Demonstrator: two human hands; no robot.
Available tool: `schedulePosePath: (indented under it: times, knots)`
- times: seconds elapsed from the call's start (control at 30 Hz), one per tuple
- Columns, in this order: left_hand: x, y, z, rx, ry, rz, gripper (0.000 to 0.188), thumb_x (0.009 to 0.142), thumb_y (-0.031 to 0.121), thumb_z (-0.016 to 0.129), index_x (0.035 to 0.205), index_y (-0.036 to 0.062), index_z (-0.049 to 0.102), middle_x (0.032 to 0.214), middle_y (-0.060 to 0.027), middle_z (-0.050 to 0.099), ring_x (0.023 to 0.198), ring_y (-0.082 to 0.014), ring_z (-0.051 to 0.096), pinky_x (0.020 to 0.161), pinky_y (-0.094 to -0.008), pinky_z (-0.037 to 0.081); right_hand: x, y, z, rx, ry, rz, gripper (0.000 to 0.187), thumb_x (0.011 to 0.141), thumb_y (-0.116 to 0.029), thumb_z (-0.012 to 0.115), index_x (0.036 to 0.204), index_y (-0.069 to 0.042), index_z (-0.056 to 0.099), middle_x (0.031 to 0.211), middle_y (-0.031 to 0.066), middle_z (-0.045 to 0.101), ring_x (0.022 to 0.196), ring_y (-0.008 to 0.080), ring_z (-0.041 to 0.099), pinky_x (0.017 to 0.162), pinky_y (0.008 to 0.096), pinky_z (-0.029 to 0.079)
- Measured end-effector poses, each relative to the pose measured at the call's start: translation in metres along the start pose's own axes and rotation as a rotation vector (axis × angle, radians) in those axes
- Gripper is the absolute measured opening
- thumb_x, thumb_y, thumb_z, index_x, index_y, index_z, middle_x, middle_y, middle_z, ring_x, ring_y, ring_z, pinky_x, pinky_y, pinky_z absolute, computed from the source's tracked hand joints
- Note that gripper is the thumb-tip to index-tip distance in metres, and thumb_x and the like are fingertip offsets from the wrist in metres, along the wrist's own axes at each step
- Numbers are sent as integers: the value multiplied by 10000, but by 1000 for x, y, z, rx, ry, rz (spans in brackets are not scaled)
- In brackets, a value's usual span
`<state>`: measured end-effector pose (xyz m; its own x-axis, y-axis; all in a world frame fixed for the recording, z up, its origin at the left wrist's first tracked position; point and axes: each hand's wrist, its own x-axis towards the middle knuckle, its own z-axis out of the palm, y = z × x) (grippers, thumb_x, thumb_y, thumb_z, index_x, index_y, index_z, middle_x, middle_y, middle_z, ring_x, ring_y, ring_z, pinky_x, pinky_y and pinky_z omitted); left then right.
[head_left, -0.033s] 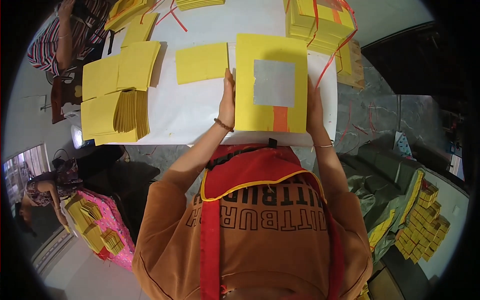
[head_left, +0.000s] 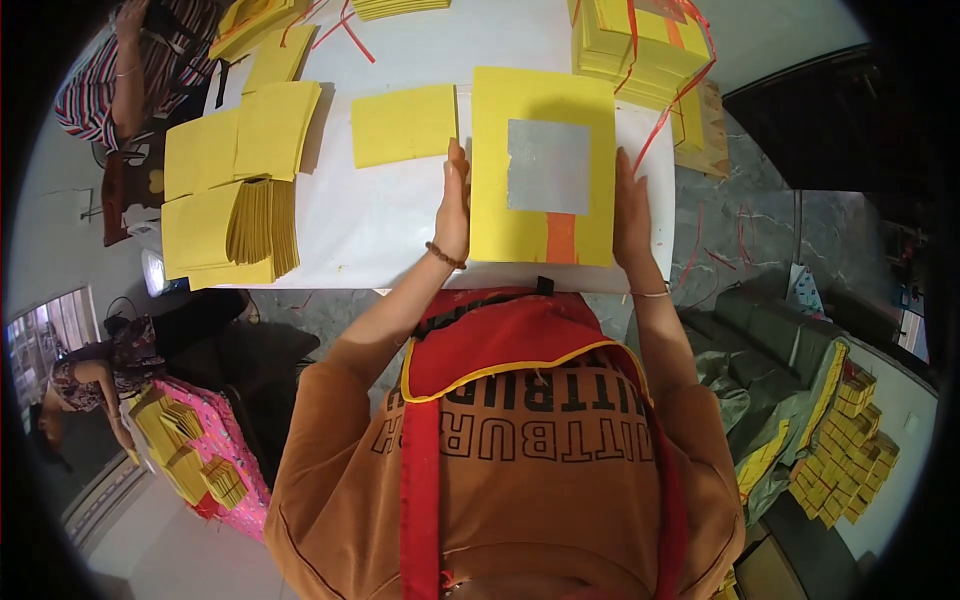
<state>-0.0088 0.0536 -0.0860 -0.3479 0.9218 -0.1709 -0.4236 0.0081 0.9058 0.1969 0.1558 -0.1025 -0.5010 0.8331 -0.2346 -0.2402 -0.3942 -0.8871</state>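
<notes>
A tall stack of yellow paper sheets (head_left: 490, 170) stands at the near right of the white-covered table (head_left: 400, 215). Its top bears a grey-silver rectangle (head_left: 550, 168) and an orange strip (head_left: 561, 238). My left hand (head_left: 455, 208) is upright along the stack's left side, fingers straight. On the opposite side, my right hand (head_left: 631, 212) has its fingers stretched out, palm toward the stack. Contact of the palms with the paper is hard to make out. Just left of the stack lies a flat yellow sheet or thin pile (head_left: 403, 126).
Fanned yellow bundles (head_left: 265, 225) cover the table's left side. More yellow stacks (head_left: 640, 50) with red string (head_left: 655, 135) stand at the far right. Two other people are at the left, one by a pink-covered table (head_left: 235, 455). Yellow bundles (head_left: 845, 450) are piled at lower right.
My right hand has shifted slightly outward from the stack's side, showing more of its fingers. My left hand has moved very slightly. The stack looks still.
</notes>
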Motion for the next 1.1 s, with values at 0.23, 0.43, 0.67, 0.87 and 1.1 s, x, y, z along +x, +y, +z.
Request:
schedulePosePath:
  times: [0.23, 0.43, 0.67, 0.87, 1.1]
  knots:
    - [-20, -5, -11, 178, 75, 119, 601, 991, 432, 174, 1453, 54, 107, 1502, -110, 153, 1381, -243, 157, 1112, -356, 161, -12, -25, 26, -198, -115, -119, 559, 1008, -362, 164, 1458, -49, 54, 1522, 89, 101, 1389, 218, 144, 1121, 342, 124]
    - [-29, 51, -19, 1158, -174, 644, 524, 836, 304, 577, 1287, 66, 460, 1330, -127, 417, 1202, -301, 383, 997, -401, 280, -21, -37, 9, -627, -126, -393, 388, 947, -298, 357, 1253, -61, 390, 1378, 100, 358, 1346, 274, 245, 1100, 379, 172]
    - [-33, 71, -4, 1431, -642, 788, 435, 739, 303, 661, 1100, 72, 585, 1080, -74, 536, 1012, -246, 477, 817, -367, 358, -27, -40, 10, -1061, -169, -521, 198, 880, -194, 518, 934, -59, 653, 1171, 89, 600, 1281, 325, 357, 1051, 418, 255]
    - [-22, 74, 2, 1132, -650, 728, 170, 754, 121, 655, 897, 33, 634, 828, -85, 590, 767, -252, 559, 657, -338, 447, -22, -31, 5, -645, -147, -405, 253, 909, -192, 479, 851, -27, 662, 1142, 93, 613, 1254, 308, 384, 1024, 403, 295]
    - [-13, 72, 2, 980, -593, 511, 68, 790, 78, 622, 808, 13, 632, 710, -102, 590, 666, -258, 570, 595, -339, 451, -23, -28, 7, -600, -111, -363, 316, 941, -217, 440, 848, -14, 663, 1133, 104, 612, 1252, 297, 383, 1030, 390, 286]
